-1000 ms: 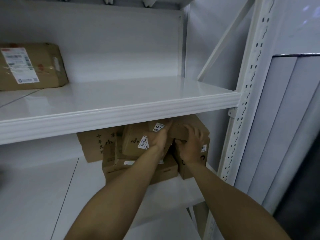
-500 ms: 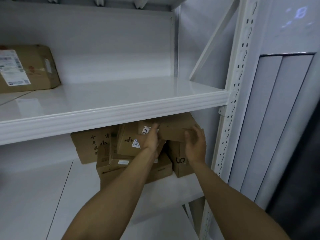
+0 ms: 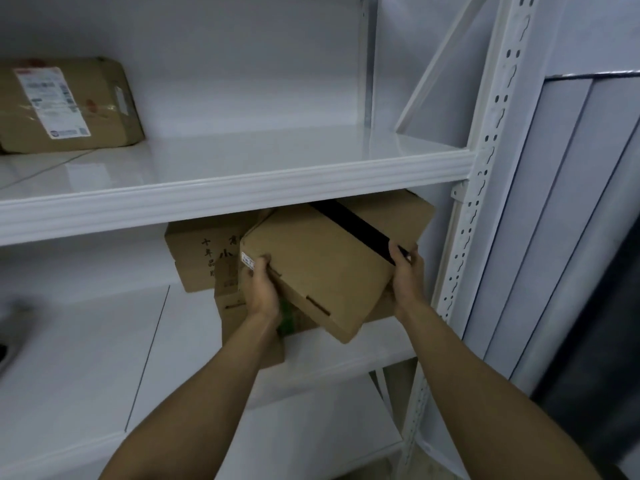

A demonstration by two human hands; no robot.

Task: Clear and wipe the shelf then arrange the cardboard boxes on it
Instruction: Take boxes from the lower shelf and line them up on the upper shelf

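**Box coming off the lower shelf**

The step in hand appears to be lifting a cardboard box (image 3: 332,268) out from under the upper shelf (image 3: 242,188). To do it well, keep the box low enough that its far corner passes under the upper shelf's front lip, draw it straight toward the body, and level it before carrying; it is tilted now, near corner down, and a tilted load may slide in the grip. Watch the upright post (image 3: 485,174) on the right, which sits close to the right wrist.

The box sits between both hands, held clear of the stack behind it. The left hand (image 3: 261,292) clasps its left edge just beside a small white label, fingers curled over the top. The right hand (image 3: 407,271) grips the right edge, thumb pressed at the end of the black tape strip (image 3: 356,230). Further boxes (image 3: 201,258) stay on the lower shelf (image 3: 86,358) behind and left. A taped parcel (image 3: 65,105) rests on the upper shelf, far left.
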